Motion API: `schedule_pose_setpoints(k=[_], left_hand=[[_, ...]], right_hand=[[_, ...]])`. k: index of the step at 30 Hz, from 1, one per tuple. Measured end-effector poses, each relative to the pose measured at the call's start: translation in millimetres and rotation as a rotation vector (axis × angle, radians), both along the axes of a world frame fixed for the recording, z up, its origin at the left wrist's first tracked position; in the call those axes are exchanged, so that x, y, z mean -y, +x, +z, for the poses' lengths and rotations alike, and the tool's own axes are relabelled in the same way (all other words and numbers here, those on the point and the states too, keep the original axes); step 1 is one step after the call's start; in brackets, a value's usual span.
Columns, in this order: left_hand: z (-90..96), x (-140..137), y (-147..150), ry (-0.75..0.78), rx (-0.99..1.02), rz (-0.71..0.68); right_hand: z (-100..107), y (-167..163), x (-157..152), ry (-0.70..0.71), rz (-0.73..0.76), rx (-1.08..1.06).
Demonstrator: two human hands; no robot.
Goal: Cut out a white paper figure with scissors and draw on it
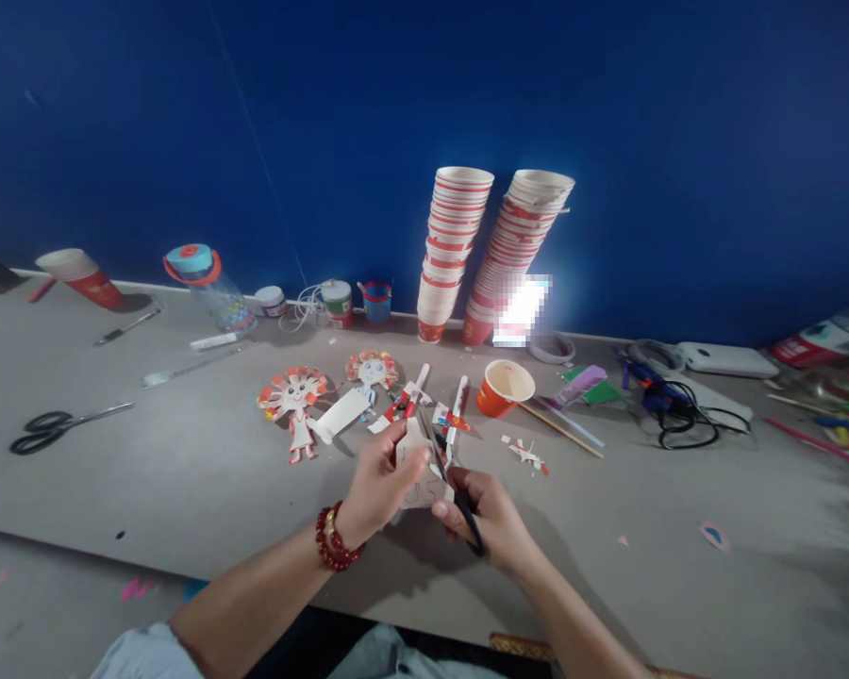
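My left hand (383, 479) is closed on a piece of white card (419, 492) with dark lines drawn on it. Black-handled scissors (469, 521) are in my right hand (490, 517), their blades at the card's right edge. Just beyond my hands lie two markers (457, 411) among red and white paper scraps (397, 411). Left of these sit two paper figures with fringed heads, one in a red-edged dress (301, 432) and one with a blue-drawn face (372, 368). A curled white paper piece (342, 415) rests between them.
Two tall stacks of paper cups (456, 250) lean by the blue wall, near a bright phone screen (520, 311). A single orange cup (506, 389) stands right of the markers. Other scissors (49, 429) and a water bottle (216, 288) are left; black cable (686, 420) lies right.
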State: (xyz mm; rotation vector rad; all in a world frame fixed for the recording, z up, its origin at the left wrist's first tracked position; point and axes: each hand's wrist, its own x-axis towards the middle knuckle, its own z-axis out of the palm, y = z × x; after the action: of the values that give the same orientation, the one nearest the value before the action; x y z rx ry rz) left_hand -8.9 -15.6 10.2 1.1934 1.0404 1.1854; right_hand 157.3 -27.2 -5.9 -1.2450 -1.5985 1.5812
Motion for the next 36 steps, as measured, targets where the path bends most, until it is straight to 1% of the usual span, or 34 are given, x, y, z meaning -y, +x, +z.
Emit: schedule_pose_setpoints(k=[5, 12, 20, 25, 29, 36], left_hand=[[-0.4, 0.0, -0.1, -0.020, 0.024, -0.004], [0.7, -0.9, 0.2, -0.041, 0.045, 0.006], [0.1, -1.1, -0.7, -0.033, 0.057, -0.010], [0.1, -0.9, -0.6, -0.040, 0.107, -0.011], [-0.6, -1.3, -0.6, -0.045, 0.092, 0.011], [-0.2, -1.3, 0.2, -0.058, 0.061, 0.034]], right_hand=[[-4.4, 0.6, 0.5, -0.006, -0.007, -0.027], [-0.6, 0.9, 0.3, -0.029, -0.020, -0.010], [-5.0, 3.4, -1.1, -0.022, -0.033, -0.040], [1.5, 1.4, -0.1, 0.013, 0.019, -0.046], [2.3, 1.2, 0.4, 0.020, 0.030, -0.024], [-0.5, 2.3, 0.7, 0.121, -0.013, 0.108]])
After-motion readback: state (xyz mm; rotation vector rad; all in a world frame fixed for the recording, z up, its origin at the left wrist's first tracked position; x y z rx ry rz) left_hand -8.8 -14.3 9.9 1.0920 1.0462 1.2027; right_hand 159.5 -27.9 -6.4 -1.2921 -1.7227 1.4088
